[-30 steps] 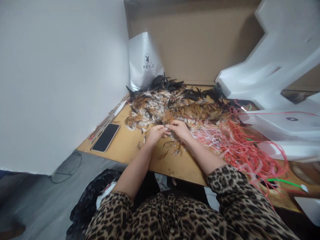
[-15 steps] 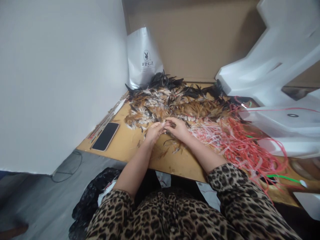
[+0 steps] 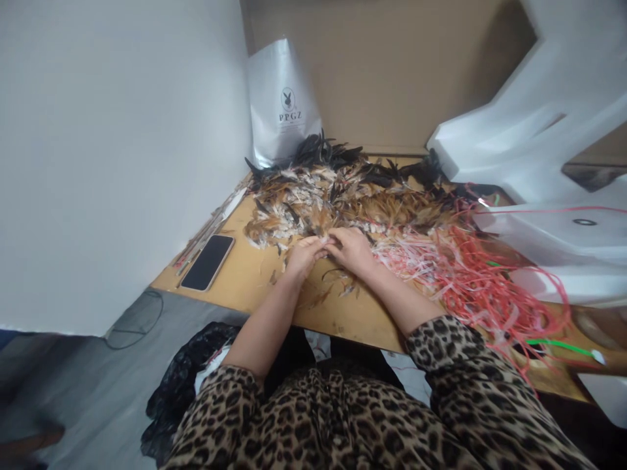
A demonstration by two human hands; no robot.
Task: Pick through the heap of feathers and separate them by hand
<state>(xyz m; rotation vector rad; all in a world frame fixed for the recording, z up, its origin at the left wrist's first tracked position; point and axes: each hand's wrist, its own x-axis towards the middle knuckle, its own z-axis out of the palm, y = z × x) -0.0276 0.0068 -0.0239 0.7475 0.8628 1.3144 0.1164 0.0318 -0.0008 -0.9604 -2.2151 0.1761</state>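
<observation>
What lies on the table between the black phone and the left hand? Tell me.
In the head view, mostly bare wooden tabletop separates the flat black phone from the left hand, with a few loose brown feathers near the hand.

Where the left hand (image 3: 304,254) and right hand (image 3: 351,250) meet at the near edge of the feather pile (image 3: 343,202), their fingertips press together and hide whatever is pinched between them; it is too small to tell. The pile covers the table (image 3: 245,287) beneath it and the foot of the silver bag (image 3: 284,104) behind it. Right of the pile, the red strips (image 3: 470,274) tangle and bury the tabletop. The white foam pieces (image 3: 539,130) beyond them run off the right edge. Both leopard-print sleeves (image 3: 460,365) are cut by the bottom edge.
</observation>
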